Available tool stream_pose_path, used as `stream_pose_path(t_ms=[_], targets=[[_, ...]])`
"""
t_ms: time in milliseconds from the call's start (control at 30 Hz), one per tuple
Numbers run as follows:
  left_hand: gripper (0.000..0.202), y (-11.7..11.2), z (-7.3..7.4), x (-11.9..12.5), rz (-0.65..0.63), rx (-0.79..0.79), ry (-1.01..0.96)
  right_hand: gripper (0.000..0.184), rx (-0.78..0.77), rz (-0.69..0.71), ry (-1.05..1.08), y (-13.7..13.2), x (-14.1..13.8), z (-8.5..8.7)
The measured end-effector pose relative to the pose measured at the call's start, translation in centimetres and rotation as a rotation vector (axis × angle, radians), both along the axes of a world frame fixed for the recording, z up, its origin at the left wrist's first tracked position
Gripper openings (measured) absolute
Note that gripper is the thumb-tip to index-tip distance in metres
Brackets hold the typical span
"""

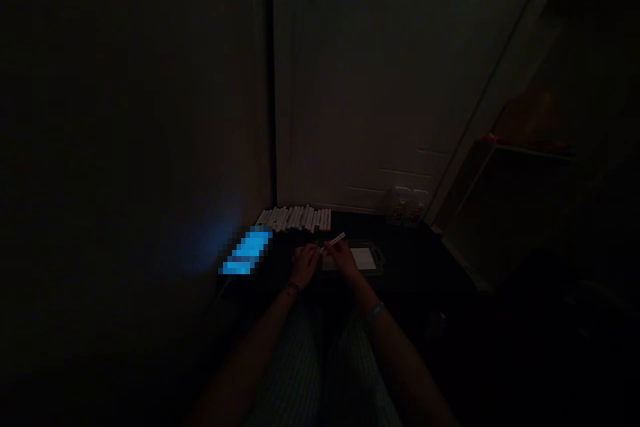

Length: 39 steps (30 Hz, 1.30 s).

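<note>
The scene is very dark. A white marker (338, 238) slants between my two hands, above a clear tray. My right hand (343, 260) is closed around its middle, and the upper end sticks out past the fingers. At the lower end, the fingers of my left hand (306, 267) are pinched together; whether they grip the cap or the barrel is too dim to tell. Beneath my hands is the clear tray (381, 257) with a handle at its right side. White paper (364, 258) lies in it, partly covered by my right hand.
Several white markers (295, 217) lie in a row at the back left of the dark table (420, 267). A blurred, glowing blue screen (247, 252) is at the left. Two clear packages (407, 207) stand by the back wall. A shelf (530, 147) is at the right.
</note>
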<state>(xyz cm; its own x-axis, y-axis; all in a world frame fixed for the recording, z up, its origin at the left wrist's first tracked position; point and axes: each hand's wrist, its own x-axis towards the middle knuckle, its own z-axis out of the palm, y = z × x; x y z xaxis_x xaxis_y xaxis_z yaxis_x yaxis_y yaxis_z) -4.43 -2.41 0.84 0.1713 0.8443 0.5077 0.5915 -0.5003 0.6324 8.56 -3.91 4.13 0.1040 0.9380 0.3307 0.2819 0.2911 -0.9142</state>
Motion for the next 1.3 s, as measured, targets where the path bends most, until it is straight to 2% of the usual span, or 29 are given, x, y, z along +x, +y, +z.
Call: stream_pose_path(t_ms=[133,300,400,533,633,767,933,1100,1300], targets=[[0.029,0.2,-0.1,-0.2,0.005,0.014,-0.004,0.034,-0.013,-0.029,-0.018,0.0,0.5,0.8],[0.028,0.4,-0.2,-0.4,0.019,0.048,-0.028,0.039,0.16,-0.259,0.074,-0.3,2.1,2.5],[0.026,0.2,0.0,-0.4,0.005,0.064,-0.042,0.037,0.209,-0.248,0.054,-0.1,2.9,3.1],[0.027,0.3,0.3,-0.6,-0.037,0.084,-0.111,0.036,0.199,-0.219,-0.008,0.5,3.4,4.0],[0.03,0.8,0.0,-0.8,0.011,0.082,-0.211,0.035,0.191,-0.199,-0.109,1.1,3.3,4.4],[0.028,1.6,-1.3,-0.7,0.081,0.092,-0.308,0.034,0.092,-0.102,-0.261,2.0,2.7,3.5],[0.028,2.2,-2.7,-0.4,0.062,0.07,-0.255,0.035,-0.028,-0.11,-0.328,3.7,2.4,1.2],[0.03,2.3,-2.9,-0.3,-0.024,0.014,-0.192,0.034,-0.083,-0.057,-0.377,4.8,2.6,-0.1],[0.03,2.0,-2.6,-0.2,-0.065,-0.022,-0.134,0.029,-0.052,0.009,-0.389,5.1,2.2,-1.0]])
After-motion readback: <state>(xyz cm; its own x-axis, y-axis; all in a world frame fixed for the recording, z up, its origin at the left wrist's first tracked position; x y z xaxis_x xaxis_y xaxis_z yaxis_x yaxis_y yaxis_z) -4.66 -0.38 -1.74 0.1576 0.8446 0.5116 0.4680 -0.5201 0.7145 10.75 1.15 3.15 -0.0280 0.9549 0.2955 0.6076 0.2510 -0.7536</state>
